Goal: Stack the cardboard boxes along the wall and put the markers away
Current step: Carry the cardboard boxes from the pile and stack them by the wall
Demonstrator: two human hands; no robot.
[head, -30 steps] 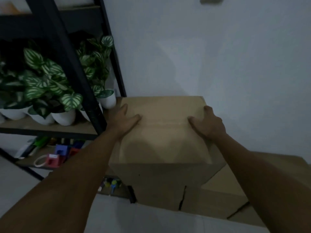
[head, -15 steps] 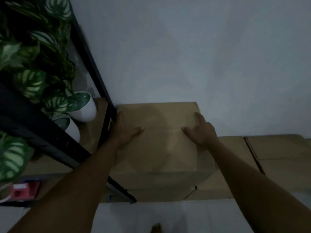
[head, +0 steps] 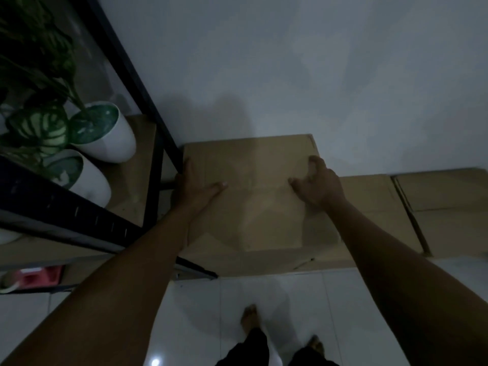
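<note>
A plain brown cardboard box [head: 253, 191] sits pushed up against the pale wall [head: 290, 62], on top of a lower layer of cardboard boxes [head: 375, 207] that runs off to the right along the same wall. Its left edge is just beside the black upright of a metal shelf rack [head: 148, 101].

A person leans over it with both bare arms stretched out. The left hand [head: 196, 182] lies on the box's left edge, thumb flat across the top and fingers over the side. The right hand [head: 315, 182] rests on the top near the right edge with its fingers loosely curled and arched against the cardboard; whether it is pressing or lifting off cannot be told in the dim light.

On the rack's wooden shelf, left of the box, stand two white plant pots [head: 105, 133] with green striped leaves [head: 39, 125]. On a lower shelf, at the far left, is something red [head: 39, 276], too blurred to name.

Below the boxes is a white tiled floor [head: 303, 299], where the person's bare feet [head: 249, 317] and dark trouser hems show. No markers are in view
</note>
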